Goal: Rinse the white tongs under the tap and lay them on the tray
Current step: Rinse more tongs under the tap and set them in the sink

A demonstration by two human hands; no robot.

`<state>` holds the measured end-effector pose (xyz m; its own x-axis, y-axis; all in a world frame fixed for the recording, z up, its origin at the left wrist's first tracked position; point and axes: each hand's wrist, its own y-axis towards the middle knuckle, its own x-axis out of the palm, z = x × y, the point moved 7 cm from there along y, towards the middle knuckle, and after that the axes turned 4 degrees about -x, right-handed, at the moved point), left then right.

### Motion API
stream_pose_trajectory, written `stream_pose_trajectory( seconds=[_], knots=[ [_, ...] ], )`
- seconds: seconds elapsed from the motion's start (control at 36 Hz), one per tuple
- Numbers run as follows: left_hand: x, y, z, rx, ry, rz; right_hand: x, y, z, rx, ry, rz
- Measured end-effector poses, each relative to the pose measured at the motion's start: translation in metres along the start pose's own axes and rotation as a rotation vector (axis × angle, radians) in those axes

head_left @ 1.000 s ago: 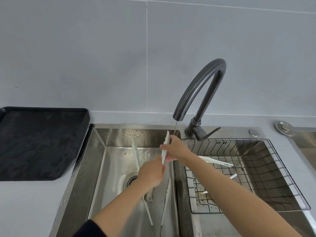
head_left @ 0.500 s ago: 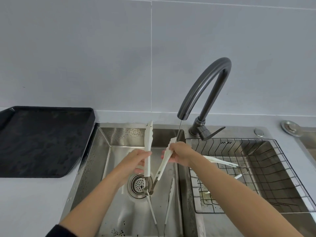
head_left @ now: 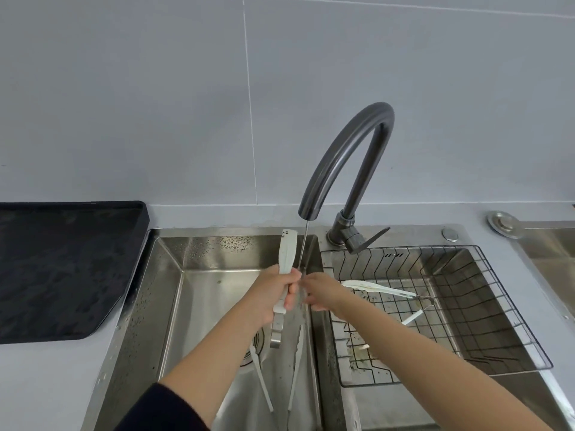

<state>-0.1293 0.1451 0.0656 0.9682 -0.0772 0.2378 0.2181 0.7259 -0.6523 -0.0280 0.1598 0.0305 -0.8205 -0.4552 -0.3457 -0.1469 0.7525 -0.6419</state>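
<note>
**White tongs gripped upright beside the stream, over the left basin**

- Counter (head_left: 46,384): cut off by the frame at left and bottom.
- Tray (head_left: 62,269): black, well left of the left hand. The basin's left wall and rim lie between the two. Its left side is cut off.
- Sink (head_left: 174,306): steel basin directly below both hands, with droplets on the walls.
- Wire basket (head_left: 497,306): seated right of the right hand, its near rim just beside that wrist.
- Tap (head_left: 342,157): arched above and behind the hands. A thin stream (head_left: 304,247) is dropped just right of the tongs' blade.
- White tongs (head_left: 286,253): held mid-length in the left hand (head_left: 273,293), fingers wrapped round them. The speckled white tip is up and the steel end sticks out below the fist.
- Right hand (head_left: 323,292): just right of the left hand, fingertips at the stream. It is blurred, so its curl and any contact with the tongs cannot be told.
- Second pair (head_left: 294,381): lying in the basin below the hands, its upper end hidden by the left forearm.
- Third pair (head_left: 373,287): in the basket just right of the right hand, partly hidden by the forearm.
- Drain (head_left: 252,349): mostly covered by the left wrist.
</note>
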Motion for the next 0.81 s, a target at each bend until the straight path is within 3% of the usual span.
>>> stream_pose_trajectory(
  seconds=[0.19, 0.33, 0.53, 0.81],
  knots=[
    [0.009, 0.011, -0.007, -0.085, -0.021, 0.033, -0.028, -0.05, -0.038, -0.32, -0.253, 0.214],
    [0.018, 0.009, -0.012, -0.114, 0.061, 0.065, -0.013, -0.066, -0.046, -0.457, -0.297, 0.07],
    [0.018, 0.002, -0.023, -0.108, 0.099, 0.066, 0.008, -0.067, -0.035, -0.413, -0.493, -0.114],
    [0.021, -0.009, -0.03, -0.104, 0.207, 0.06, 0.017, -0.048, -0.031, -0.372, -0.585, -0.08]
  ],
)
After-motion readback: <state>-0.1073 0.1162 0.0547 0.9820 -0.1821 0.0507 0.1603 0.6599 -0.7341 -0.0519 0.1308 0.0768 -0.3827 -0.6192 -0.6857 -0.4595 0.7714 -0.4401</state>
